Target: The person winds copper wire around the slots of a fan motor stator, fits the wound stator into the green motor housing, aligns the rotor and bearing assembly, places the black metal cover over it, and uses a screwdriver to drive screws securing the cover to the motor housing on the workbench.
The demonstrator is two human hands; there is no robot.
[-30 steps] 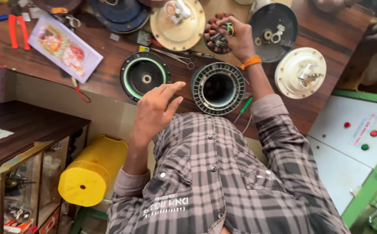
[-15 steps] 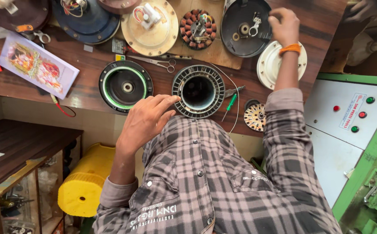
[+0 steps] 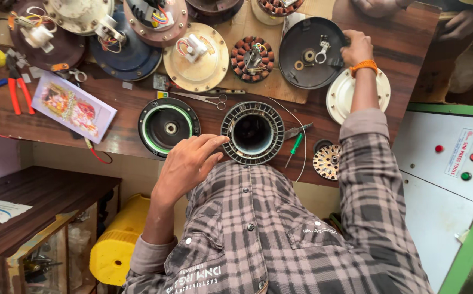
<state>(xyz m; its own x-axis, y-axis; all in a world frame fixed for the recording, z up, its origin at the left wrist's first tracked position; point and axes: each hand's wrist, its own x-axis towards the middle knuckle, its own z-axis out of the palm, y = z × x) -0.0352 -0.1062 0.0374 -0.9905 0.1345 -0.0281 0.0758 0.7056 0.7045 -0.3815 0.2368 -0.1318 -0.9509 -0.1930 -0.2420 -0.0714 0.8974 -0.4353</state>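
two hands: left hand (image 3: 188,163) beside ribbed ring (image 3: 252,133), right hand (image 3: 357,48) on black cover (image 3: 310,51).

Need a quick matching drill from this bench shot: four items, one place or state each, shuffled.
Items:
1. left hand
2. right hand
3. red-handled pliers
4. green screwdriver

Places:
A. on the rim of the black round cover
B. far left of the wooden bench, by the colourful booklet
C. fingertips at the edge of the finned grey ring
D. lying just right of the finned grey ring

Pairs: 1-C, 2-A, 3-B, 4-D
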